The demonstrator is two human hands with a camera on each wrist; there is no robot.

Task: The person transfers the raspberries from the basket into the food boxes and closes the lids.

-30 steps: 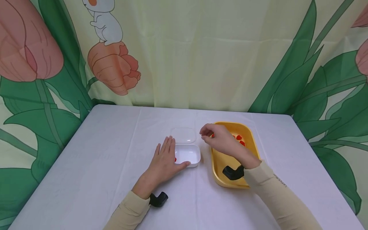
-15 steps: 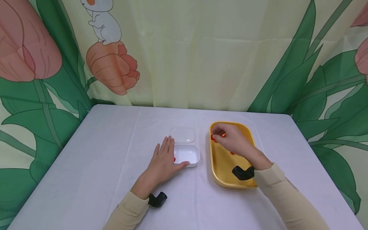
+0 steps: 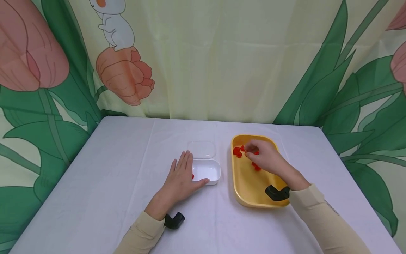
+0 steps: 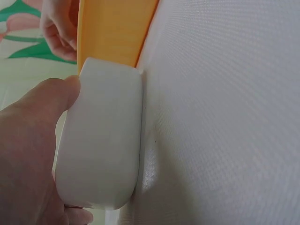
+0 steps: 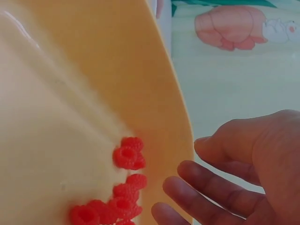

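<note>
My left hand lies along the left side of a small white box, fingers straight and touching, thumb stretched along its near rim. In the left wrist view the thumb rests on the edge of the white box. A bit of red fruit shows inside, partly hidden by my hand. Over the far part of a yellow tray hovers my right hand, fingers loosely bent. Several raspberries lie in the tray below it; nothing shows between the right hand's fingers in the right wrist view.
A clear plastic lid lies flat just behind the white box. The white tablecloth spreads under everything, and a printed curtain hangs behind the table's far edge.
My right hand has moved from beside the white box rightward over the tray, uncovering raspberries at the tray's far left. The left hand has stayed at the box.
</note>
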